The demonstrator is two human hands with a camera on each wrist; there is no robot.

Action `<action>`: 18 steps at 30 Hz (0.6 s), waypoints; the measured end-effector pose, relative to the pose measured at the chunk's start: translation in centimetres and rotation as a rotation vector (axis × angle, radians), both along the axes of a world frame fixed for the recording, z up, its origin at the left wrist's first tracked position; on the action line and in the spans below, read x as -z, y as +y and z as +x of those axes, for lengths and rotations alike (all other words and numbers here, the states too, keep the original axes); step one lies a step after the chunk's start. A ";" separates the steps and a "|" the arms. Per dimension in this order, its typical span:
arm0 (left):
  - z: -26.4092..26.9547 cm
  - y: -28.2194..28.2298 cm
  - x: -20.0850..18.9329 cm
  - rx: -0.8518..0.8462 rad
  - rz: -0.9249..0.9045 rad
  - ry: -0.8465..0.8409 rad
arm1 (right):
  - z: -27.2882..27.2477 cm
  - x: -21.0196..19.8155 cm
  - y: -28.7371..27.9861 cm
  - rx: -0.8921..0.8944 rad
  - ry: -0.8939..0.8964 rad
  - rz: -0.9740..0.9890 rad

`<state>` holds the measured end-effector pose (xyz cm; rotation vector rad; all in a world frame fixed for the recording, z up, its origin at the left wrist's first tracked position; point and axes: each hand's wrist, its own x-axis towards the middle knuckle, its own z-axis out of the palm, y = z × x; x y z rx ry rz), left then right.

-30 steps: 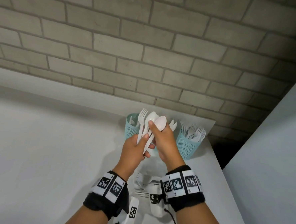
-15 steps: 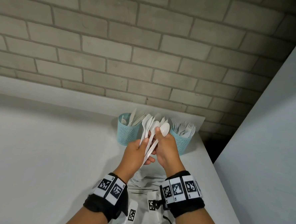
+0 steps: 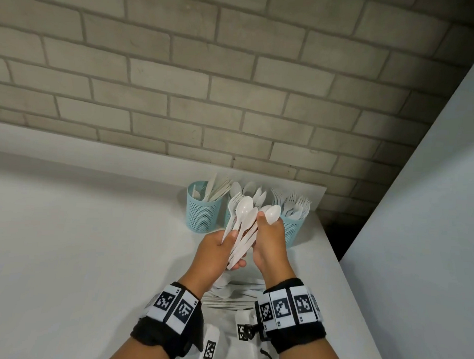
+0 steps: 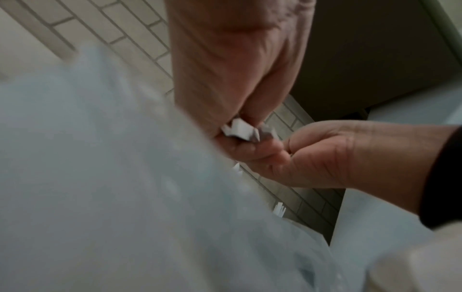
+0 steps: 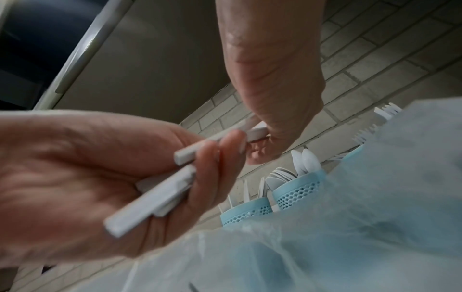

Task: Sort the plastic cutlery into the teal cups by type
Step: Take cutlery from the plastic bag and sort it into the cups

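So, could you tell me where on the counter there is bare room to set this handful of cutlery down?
The counter is bare to the left of the left teal cup, back to the brick wall. It is crowded along the right end: three cups stand in a row there, and loose cutlery lies between the wrists, below the left hand and right hand.

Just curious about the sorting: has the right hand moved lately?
Yes: the right hand and its spoon shifted rightward, nearer the right teal cup.

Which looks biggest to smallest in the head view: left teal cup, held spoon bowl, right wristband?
1. right wristband, nearest the camera, so unsure
2. left teal cup
3. held spoon bowl
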<state>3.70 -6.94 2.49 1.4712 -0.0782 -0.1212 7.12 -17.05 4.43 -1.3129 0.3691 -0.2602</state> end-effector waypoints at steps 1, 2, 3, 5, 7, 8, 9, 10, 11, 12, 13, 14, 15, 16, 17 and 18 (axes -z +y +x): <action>0.0 -0.2 0.0 -0.008 0.024 -0.012 | 0.0 0.0 0.0 0.006 0.006 0.017; 0.0 -0.3 0.0 -0.020 0.046 -0.020 | 0.0 0.1 0.1 0.005 0.011 0.030; 0.1 -0.5 0.0 -0.038 0.069 -0.024 | 0.0 0.1 0.2 -0.001 0.014 0.036; 0.2 -0.8 0.0 -0.076 0.114 -0.027 | -0.3 0.1 0.4 -0.034 -0.001 0.041; 0.4 -0.8 0.2 -0.098 0.130 -0.025 | -0.5 0.2 0.7 -0.075 -0.030 0.023; 0.4 -0.8 0.2 -0.106 0.127 -0.020 | -0.6 0.4 0.9 -0.085 -0.043 0.019; 0.5 -0.7 0.3 -0.114 0.118 -0.013 | -0.6 0.5 1.0 -0.087 -0.057 0.026; 0.5 -0.5 0.4 -0.118 0.107 -0.008 | -0.6 0.7 1.1 -0.091 -0.073 0.040; 0.6 -0.4 0.4 -0.120 0.099 -0.005 | -0.6 0.8 1.1 -0.106 -0.081 0.059; 0.6 -0.2 0.5 -0.119 0.096 -0.006 | -0.7 0.8 1.1 -0.129 -0.077 0.078; 0.6 -0.1 0.6 -0.116 0.097 -0.009 | -0.8 0.7 1.1 -0.153 -0.059 0.090; 0.6 -0.1 0.6 -0.113 0.102 -0.012 | -0.9 0.6 1.0 -0.176 -0.037 0.096; 0.6 0.0 0.6 -0.108 0.106 -0.010 | -1.0 0.5 0.9 -0.190 -0.022 0.098; 0.6 0.0 0.5 -0.100 0.109 -0.002 | -1.0 0.5 0.8 -0.191 -0.014 0.092; 0.5 0.0 0.5 -0.088 0.107 0.011 | -0.9 0.5 0.7 -0.174 -0.007 0.081; 0.5 -0.1 0.4 -0.074 0.104 0.027 | -0.8 0.6 0.6 -0.143 -0.001 0.071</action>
